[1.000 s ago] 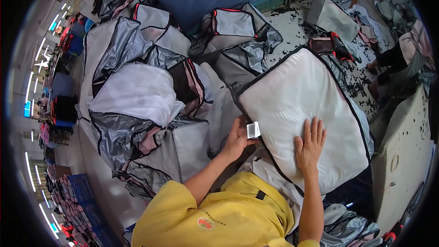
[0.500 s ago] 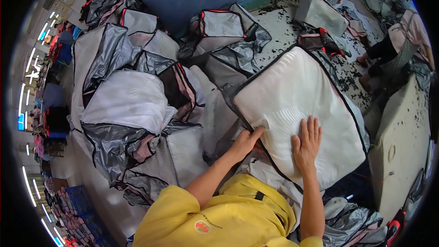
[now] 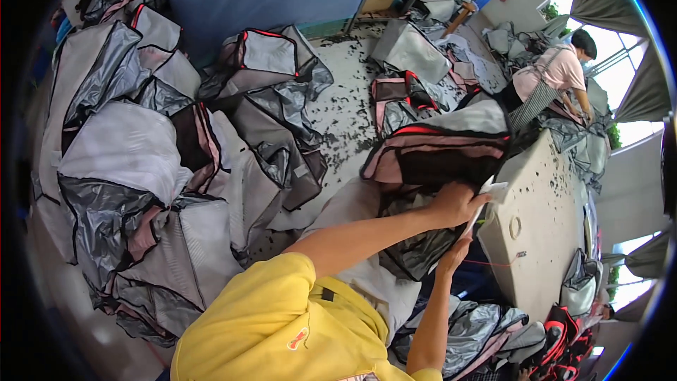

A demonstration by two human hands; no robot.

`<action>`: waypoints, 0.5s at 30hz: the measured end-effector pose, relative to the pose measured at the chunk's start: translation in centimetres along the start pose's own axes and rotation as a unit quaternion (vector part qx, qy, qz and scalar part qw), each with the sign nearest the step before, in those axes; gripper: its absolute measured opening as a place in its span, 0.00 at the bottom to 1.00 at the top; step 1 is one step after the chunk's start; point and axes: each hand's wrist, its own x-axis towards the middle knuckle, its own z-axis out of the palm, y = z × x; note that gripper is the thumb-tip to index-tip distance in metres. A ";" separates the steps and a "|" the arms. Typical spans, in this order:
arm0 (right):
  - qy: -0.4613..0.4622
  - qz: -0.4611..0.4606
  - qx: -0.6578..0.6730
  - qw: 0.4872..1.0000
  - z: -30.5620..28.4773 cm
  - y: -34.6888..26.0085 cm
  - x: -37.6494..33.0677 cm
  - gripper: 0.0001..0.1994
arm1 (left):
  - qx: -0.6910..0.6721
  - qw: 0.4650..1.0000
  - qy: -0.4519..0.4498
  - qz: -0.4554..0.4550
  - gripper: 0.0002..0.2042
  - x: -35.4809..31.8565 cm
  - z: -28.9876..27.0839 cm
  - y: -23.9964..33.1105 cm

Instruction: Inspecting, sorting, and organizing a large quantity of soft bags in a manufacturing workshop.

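Observation:
In front of me, a boxy soft bag (image 3: 451,159) with pink and dark panels, black piping and red trim is tipped up on its edge. Its pale face is turned almost edge-on to the right. My left hand (image 3: 453,204) reaches across and grips the bag near that edge, beside a small white tag (image 3: 496,191). Just below, my right hand (image 3: 453,255) has its fingers closed at the lower part of the same pale edge. Part of its grip is hidden.
Several similar grey and silver bags (image 3: 123,148) are heaped on my left. A speckled cream board (image 3: 543,219) stands on the right. Beyond it a person (image 3: 553,77) bends over more bags. Dark scraps litter the floor (image 3: 338,99) ahead, before a blue-covered bin (image 3: 275,0).
The bag has swung from lying pale face up to standing on edge. My left hand has moved right along it, and my right hand has left the flat face for its edge. My view has turned right.

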 end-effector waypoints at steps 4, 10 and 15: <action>0.069 -0.142 -0.221 0.962 -3.0 -6.5 1.5 0.45 | -0.051 0.998 -0.014 -0.022 0.30 2.9 -1.9 8.0; -0.152 -0.138 -0.301 0.931 -13.2 -22.7 5.2 0.12 | 0.006 0.993 -0.111 -0.047 0.30 3.9 -11.3 17.4; -0.371 -0.284 -0.256 0.846 -12.2 -32.9 7.9 0.21 | -0.046 0.999 0.006 0.019 0.18 -1.5 -17.2 17.5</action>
